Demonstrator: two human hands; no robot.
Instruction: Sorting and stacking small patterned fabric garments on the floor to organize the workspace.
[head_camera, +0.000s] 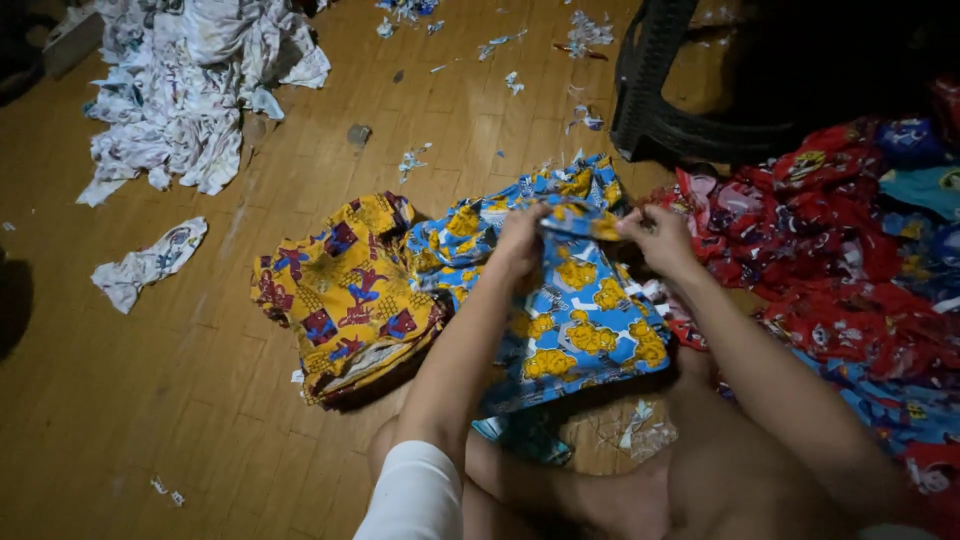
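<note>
We've got the blue cartoon-print fabric piece (580, 300) pinched by its top edge between our 2 hands, left hand (520, 240) and right hand (655, 238), both closed on it, forearms angled inward, raised off the wooden floor (180, 380). 1 yellow folded stack (345, 295) sits just left, 1 red pile (840, 260) right.
</note>
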